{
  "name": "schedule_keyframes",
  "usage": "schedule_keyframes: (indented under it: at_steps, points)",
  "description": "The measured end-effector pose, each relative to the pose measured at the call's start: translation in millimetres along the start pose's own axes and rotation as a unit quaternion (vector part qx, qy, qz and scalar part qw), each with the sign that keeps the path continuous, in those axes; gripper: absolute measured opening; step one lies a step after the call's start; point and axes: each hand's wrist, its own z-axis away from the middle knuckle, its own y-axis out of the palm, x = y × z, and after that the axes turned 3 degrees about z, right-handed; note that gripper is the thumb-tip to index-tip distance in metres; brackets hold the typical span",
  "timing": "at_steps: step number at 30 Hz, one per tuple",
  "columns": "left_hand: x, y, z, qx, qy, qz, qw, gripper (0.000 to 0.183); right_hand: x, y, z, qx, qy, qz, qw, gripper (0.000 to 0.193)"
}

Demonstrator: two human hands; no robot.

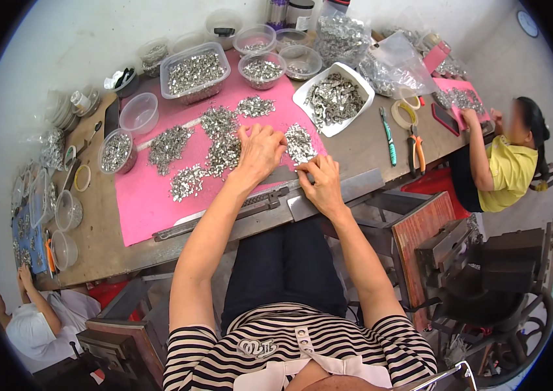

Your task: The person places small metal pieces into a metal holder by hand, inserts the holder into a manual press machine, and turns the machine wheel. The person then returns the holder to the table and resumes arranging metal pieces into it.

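Small silvery metal pieces lie in several loose heaps on a pink sheet [143, 218]. My left hand [260, 155] is bent over the sheet between a dark heap [223, 148] and a brighter heap [300, 144]. Its fingers are curled downward, and whatever is between the tips cannot be made out. Closer to the table's front edge, my right hand [322, 187] has thumb and fingers pinched together beside the brighter heap. Anything in that pinch is too small to name. Below the hands, a long metal rail [224, 214] runs along the edge, with a flat metal plate [348, 190] by my right wrist.
Behind the sheet stand a clear tub [196, 91] and a white tray [311, 91], both holding metal pieces. Pliers with orange handles [418, 155], a green tool [390, 144] and a tape roll [405, 115] lie to the right. Other people [511, 163] work at both ends.
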Motion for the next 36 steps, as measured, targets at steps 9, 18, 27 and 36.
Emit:
schedule_keyframes:
  at_steps: [9, 18, 27, 36]
  points:
    - [-20.8, -0.1, 2.9, 0.01, 0.005, -0.093, 0.996, 0.014, 1.1, 1.0, 2.1, 0.001, -0.002, 0.004, 1.0, 0.016]
    - [-17.7, 9.3, 5.9, -0.018, 0.04, -0.137, 0.99, 0.011, 2.7, -0.2, -1.5, 0.016, -0.038, 0.01, 0.999, 0.017]
    - [-6.2, -8.6, 26.4, -0.063, 0.04, -0.066, 0.995, 0.014, 33.2, -5.9, 0.2, 0.043, -0.078, -0.103, 0.991, 0.018]
    - [-31.0, -66.2, 107.7, -0.036, 0.016, 0.054, 0.998, 0.014, 52.1, 0.7, -4.1, 0.126, -0.199, -0.056, 0.97, 0.02]
